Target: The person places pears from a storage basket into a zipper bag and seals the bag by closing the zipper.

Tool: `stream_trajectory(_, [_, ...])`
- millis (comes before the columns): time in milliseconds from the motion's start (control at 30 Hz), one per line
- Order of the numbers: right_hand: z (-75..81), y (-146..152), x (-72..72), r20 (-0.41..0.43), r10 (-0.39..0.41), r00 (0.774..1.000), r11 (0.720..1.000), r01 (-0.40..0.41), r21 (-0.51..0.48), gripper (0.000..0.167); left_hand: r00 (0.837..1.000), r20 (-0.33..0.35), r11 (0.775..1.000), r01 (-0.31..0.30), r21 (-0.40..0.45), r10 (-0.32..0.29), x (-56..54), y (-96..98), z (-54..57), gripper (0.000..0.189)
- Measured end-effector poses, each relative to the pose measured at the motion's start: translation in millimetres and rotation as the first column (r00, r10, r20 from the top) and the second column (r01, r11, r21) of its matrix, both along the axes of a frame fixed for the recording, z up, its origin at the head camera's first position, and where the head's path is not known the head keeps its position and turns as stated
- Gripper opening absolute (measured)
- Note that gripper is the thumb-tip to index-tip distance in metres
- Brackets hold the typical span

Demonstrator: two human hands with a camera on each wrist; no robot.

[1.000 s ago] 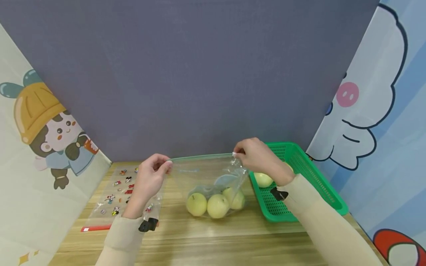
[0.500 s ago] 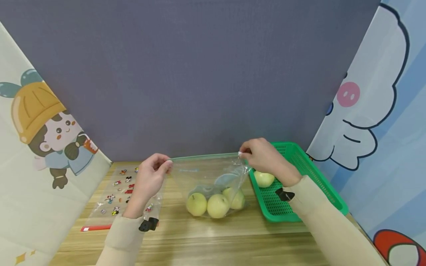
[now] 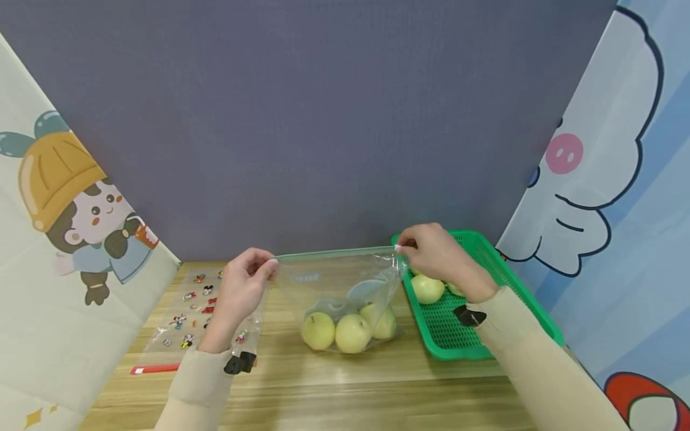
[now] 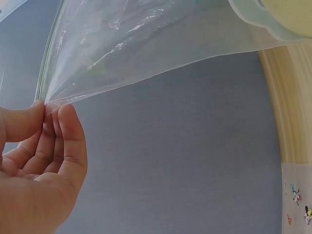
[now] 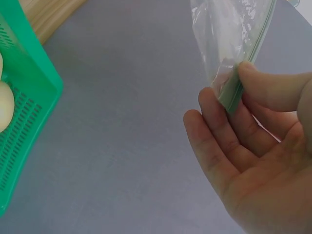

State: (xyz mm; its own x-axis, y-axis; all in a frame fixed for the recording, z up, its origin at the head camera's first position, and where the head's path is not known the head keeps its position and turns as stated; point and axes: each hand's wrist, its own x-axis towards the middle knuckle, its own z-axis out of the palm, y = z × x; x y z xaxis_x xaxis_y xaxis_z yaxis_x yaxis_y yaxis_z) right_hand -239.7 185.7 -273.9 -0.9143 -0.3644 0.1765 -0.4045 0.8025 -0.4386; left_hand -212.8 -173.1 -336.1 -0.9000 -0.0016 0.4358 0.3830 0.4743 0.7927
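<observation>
A clear zip-lock bag [image 3: 323, 275] with a green-tinted top edge is stretched between my two hands. Several round yellow-green fruits [image 3: 353, 334] lie in its bottom, resting on the table. My left hand [image 3: 244, 286] pinches the bag's upper left corner between thumb and fingers, and the left wrist view shows this hand [image 4: 48, 161] close up. At the upper right corner my right hand [image 3: 439, 257] pinches the top edge, with a small white spot at its fingertips. In the right wrist view, this hand's [image 5: 248, 141] thumb presses the green strip against the fingers.
A green plastic basket [image 3: 509, 281] stands at the right, partly behind my right forearm, with more fruits [image 3: 428, 290] inside. At the left a clear sheet [image 3: 188, 314] with small cartoon figures and a red strip [image 3: 156, 369] lies on the wooden table [image 3: 302, 395]. A grey panel [image 3: 334, 131] rises behind.
My right hand has moved to the right along the bag's top edge, to its right corner. The left hand and the fruits in the bag have stayed in place.
</observation>
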Motion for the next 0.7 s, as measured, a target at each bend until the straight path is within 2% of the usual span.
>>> stream_trajectory(233, [0.7, 9.7, 0.3, -0.049, -0.009, 0.999, 1.000, 0.009, 0.001, 0.017, 0.999, -0.041, 1.000, 0.005, -0.008, -0.006, -2.8, -1.5, -0.8, 0.010])
stream_trajectory(700, [-4.1, 15.7, 1.8, -0.034, -0.029, 0.999, 0.999, 0.028, -0.044, 0.017, 1.000, -0.027, 1.000, 0.013, 0.002, -0.013, -0.6, -0.3, 0.9, 0.013])
